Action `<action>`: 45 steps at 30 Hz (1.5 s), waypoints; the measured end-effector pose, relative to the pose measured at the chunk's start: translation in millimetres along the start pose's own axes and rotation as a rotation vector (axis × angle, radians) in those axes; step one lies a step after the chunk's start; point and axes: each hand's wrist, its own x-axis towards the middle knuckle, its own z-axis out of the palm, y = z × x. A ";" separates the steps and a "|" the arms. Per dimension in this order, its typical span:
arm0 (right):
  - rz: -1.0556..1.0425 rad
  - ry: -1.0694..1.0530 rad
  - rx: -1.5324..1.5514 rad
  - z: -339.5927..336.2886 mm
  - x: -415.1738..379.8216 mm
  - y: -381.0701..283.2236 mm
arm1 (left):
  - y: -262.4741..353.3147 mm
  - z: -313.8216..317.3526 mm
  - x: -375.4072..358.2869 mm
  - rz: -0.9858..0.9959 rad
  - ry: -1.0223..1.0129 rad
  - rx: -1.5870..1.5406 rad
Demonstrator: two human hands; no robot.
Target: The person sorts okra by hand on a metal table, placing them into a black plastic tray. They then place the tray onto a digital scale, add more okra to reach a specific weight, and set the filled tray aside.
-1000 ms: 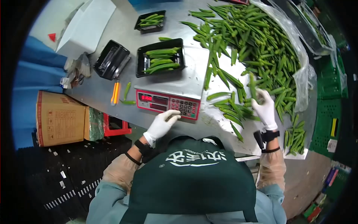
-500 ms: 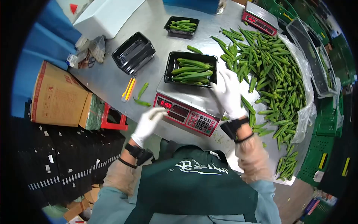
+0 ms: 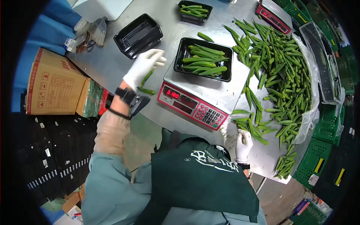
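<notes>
My left hand (image 3: pixel 144 68), in a white glove, hovers with fingers stretched and holds nothing, just below the nested empty black trays (image 3: pixel 138 35). Two loose okra pods (image 3: pixel 146 90) lie by its wrist. My right hand (image 3: pixel 243 145), also gloved, is low at the table's front edge, thumb and fingers curled together beside a small bunch of okra (image 3: pixel 252 127); I cannot tell what is in its pinch. Between the hands, a black tray (image 3: pixel 230 67) holding several okra pods (image 3: pixel 204 60) rests on the red-framed scale (image 3: pixel 193 107), its display lit at 0.180.
A large okra heap (image 3: pixel 283 78) covers the right side, bordered by clear plastic (image 3: pixel 313 90). At the back are a filled okra tray (image 3: pixel 195 12) and a second scale (image 3: pixel 274 15). A cardboard box (image 3: pixel 54 84) stands left; green crates (image 3: pixel 313 153) line the right.
My left hand has moved up and left, toward the empty trays. My right hand has left the tray on the scale and dropped to the front edge. The orange-yellow cutter is now hidden.
</notes>
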 end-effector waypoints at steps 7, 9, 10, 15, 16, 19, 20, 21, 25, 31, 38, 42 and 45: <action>0.080 -0.006 0.073 10.9 16.7 -4.8 | 0.5 42.9 52.2 0.014 -0.049 0.423; 0.037 0.002 0.038 13.1 21.3 -10.2 | -6.9 46.4 61.9 0.038 -0.077 0.476; 0.064 0.001 0.034 15.5 20.6 -6.2 | -15.2 47.5 69.6 0.078 -0.067 0.532; 0.129 0.006 0.050 16.0 28.1 -9.5 | 16.3 41.7 101.1 -0.072 -0.047 0.305; 0.151 0.015 0.051 17.4 28.1 -3.7 | 19.4 36.0 117.9 -0.043 -0.024 0.319; 0.243 0.030 0.066 18.3 28.1 6.4 | 30.5 20.7 179.6 0.021 0.069 0.241; 0.213 0.048 0.044 18.1 30.9 3.9 | 10.8 11.5 224.2 0.086 0.125 0.279; 0.264 0.054 0.057 18.6 30.2 4.5 | -0.3 2.9 259.9 0.154 0.179 0.317; 0.209 0.098 -0.024 16.7 33.3 5.6 | -5.6 -18.6 355.1 0.318 0.323 0.483; 0.253 0.036 -0.217 -4.0 38.6 -18.1 | -14.0 -40.0 392.3 0.119 0.420 0.589; 0.267 0.060 -0.154 -9.5 43.2 -27.4 | -8.8 -96.0 272.1 0.428 0.317 0.633; 0.277 -0.005 -0.037 10.0 28.2 11.8 | -22.7 -111.4 151.5 0.502 0.404 0.672; 0.282 -0.026 -0.039 9.4 27.4 5.4 | -59.3 -120.5 99.0 0.274 0.242 0.622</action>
